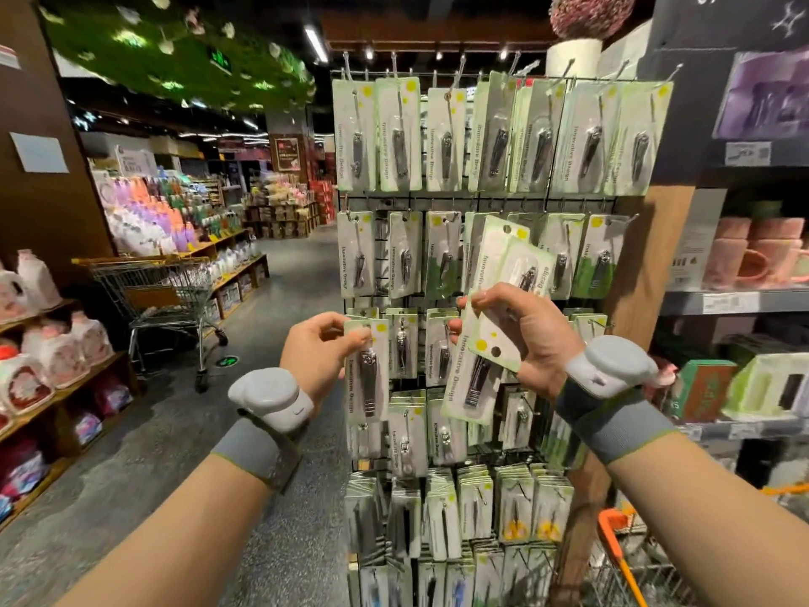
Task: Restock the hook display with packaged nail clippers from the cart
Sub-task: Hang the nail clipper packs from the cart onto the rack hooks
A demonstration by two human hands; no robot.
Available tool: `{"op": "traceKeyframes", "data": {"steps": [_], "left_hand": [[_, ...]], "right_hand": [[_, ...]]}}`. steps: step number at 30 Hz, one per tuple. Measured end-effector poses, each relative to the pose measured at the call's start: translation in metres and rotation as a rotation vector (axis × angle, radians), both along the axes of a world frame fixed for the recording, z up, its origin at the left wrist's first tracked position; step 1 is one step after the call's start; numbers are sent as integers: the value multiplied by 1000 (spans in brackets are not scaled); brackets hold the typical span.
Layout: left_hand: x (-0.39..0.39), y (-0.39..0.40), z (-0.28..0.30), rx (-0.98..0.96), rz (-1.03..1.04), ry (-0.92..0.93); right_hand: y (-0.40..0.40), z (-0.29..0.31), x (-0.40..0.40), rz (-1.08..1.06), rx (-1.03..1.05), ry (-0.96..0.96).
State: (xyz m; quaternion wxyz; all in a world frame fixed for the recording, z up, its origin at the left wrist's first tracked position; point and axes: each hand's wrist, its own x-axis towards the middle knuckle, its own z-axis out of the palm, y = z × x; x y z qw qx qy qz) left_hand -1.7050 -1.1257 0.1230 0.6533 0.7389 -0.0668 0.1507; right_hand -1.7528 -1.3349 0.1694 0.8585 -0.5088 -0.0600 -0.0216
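Left hand [319, 352]: fingertips pinch the top edge of a pale green carded nail clipper pack [367, 370] against the black wire hook display [481, 199]
Right hand [525, 335]: fingers curled around several fanned packs of the same kind [481, 365], above and below its fingers
Metal shopping cart [162, 291]: well left of the left hand's fingers

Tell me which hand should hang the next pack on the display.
Left, probably. The left hand pinches a single pack by its top edge, already right at the hook display. The right hand grips a bundle of several packs, fanned at odd angles, so it would need sorting first.
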Motion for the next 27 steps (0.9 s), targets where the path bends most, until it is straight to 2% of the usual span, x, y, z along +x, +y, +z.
{"op": "traceKeyframes", "data": {"steps": [3, 8, 13, 27], "left_hand": [[10, -5, 5, 158, -12, -82], [29, -21, 10, 466, 2, -115], [42, -29, 11, 702, 114, -186], [58, -29, 19, 827, 29, -217]], "right_hand": [[-3, 4, 8, 29, -24, -19], [-9, 7, 27, 90, -54, -14], [-17, 11, 41, 126, -94, -38], [-9, 12, 55, 115, -84, -62]]}}
